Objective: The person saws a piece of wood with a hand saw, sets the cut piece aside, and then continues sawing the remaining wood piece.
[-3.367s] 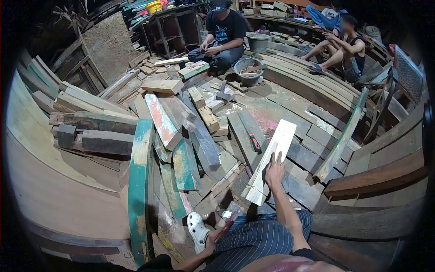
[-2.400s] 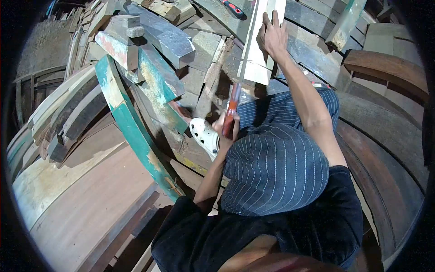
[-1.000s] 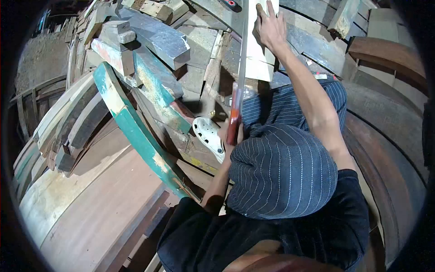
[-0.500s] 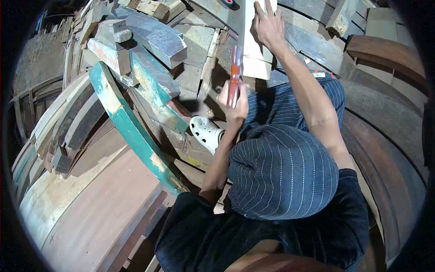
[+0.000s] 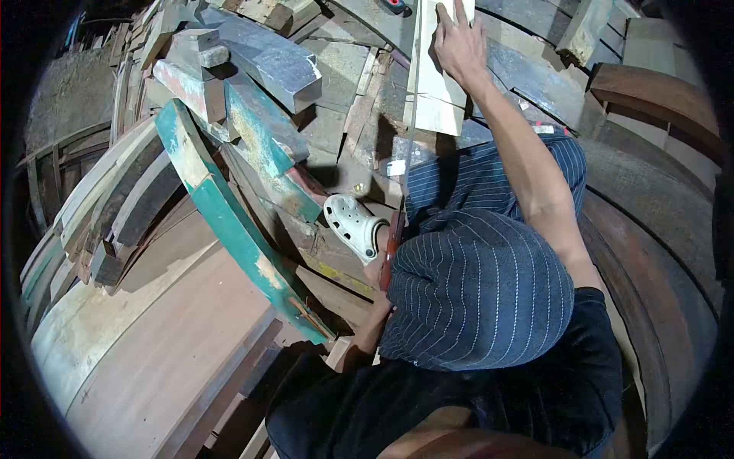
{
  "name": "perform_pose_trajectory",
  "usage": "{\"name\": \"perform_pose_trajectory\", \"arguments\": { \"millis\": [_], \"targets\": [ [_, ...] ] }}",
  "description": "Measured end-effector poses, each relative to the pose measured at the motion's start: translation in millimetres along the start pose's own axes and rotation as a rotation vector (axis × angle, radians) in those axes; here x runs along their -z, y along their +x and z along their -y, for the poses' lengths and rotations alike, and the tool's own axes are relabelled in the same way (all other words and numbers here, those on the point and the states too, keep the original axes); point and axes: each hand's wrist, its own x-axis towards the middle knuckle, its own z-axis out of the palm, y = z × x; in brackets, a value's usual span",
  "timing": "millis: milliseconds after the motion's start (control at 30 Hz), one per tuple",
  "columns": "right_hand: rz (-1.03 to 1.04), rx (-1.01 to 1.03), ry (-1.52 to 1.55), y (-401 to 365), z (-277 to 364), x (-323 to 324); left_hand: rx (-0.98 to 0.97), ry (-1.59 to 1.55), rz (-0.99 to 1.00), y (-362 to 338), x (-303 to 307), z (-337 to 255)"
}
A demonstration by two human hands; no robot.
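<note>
My left hand (image 5: 375, 273) is closed round the red handle (image 5: 392, 249) of a saw, low beside my raised knee, which hides part of the hand. The saw's thin blade (image 5: 410, 145) points away from me and overlaps the left side of a pale wooden board (image 5: 442, 109) in this view. On that board my right hand (image 5: 463, 52) lies flat with fingers spread, the arm stretched forward.
My striped knee (image 5: 478, 294) fills the middle, with a white clog (image 5: 352, 224) on the floor to its left. A curved green-painted timber (image 5: 237, 229) lies at left. Grey blocks (image 5: 267, 65) and curved wood pieces (image 5: 657, 96) stand around.
My left hand has drawn the saw back towards my body, down beside the knee. The right hand still rests on the board.
</note>
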Motion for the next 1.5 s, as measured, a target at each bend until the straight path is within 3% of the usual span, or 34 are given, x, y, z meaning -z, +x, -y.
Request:
{"name": "perform_pose_trajectory", "arguments": {
  "millis": [233,400,533,667,900,1000,1067,1267,1367,1467,1500],
  "targets": [
    [0.010,-0.027,0.024,-3,-7,-9,-0.301,0.143,0.017,67,-27,-27],
    [0.036,-0.012,-0.021,-1,1,5,-0.051,0.148,0.008,38,-11,-31],
    [0.020,-0.002,0.050,-1,-2,1,0.001,0.014,0.008,4,8,-9],
    [-0.055,0.019,0.046,-4,0,1,-0.008,-0.017,-0.002,4,7,-5],
    [0.014,-0.045,0.018,0,-2,0,-0.094,-0.075,-0.042,37,-24,-17],
    [0.011,-0.038,-0.003,-1,-4,-2,-0.078,0.043,0.133,62,-13,-42],
    [0.005,-0.026,-0.019,1,0,1,-0.055,-0.201,0.053,50,-7,-22],
    [0.044,-0.067,0.025,2,1,5,0.007,-0.064,0.039,-25,37,15],
    [0.012,-0.055,0.052,1,-4,-3,-0.060,-0.025,0.036,-14,30,16],
    [-0.133,0.060,-0.117,2,-20,-29,-0.210,0.007,0.020,23,5,4],
    [-0.075,0.029,-0.101,3,-18,-26,-0.276,0.024,0.013,34,-2,1]
  ]
}}
